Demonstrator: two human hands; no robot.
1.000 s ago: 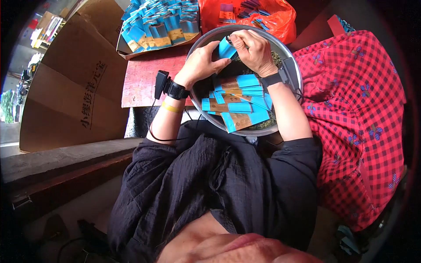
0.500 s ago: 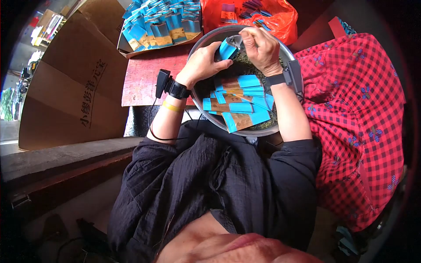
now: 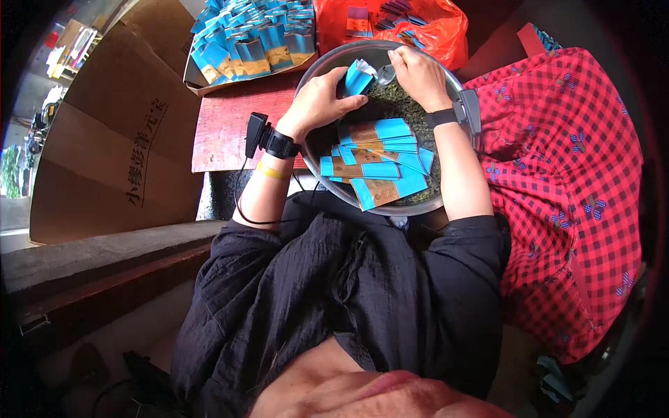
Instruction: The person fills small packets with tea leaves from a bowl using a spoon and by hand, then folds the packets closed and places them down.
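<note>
My left hand [image 3: 322,104] grips a blue packet [image 3: 358,78] whose silvery mouth gapes at the top. Just right of that mouth, my right hand [image 3: 420,78] is closed round a metal spoon [image 3: 385,74], its bowl beside the packet. Both hands are over a round metal basin [image 3: 454,88]. Dark green loose leaves [image 3: 397,99] lie in the basin, below and between the hands. Several flat blue and gold packets [image 3: 380,171] rest in a fanned pile on the leaves, nearer my body.
Beyond my left hand, a cardboard tray [image 3: 202,89] of many blue packets stands on a red wooden table [image 3: 233,132]. Behind the basin is a red plastic bag [image 3: 453,38]. A large carton [image 3: 104,139] stands at left; red checked cloth [image 3: 550,174] hangs at right.
My right hand has moved right and slightly down from the packet, and the spoon in it now shows. The packet's mouth stands wider and tips a little toward the spoon.
</note>
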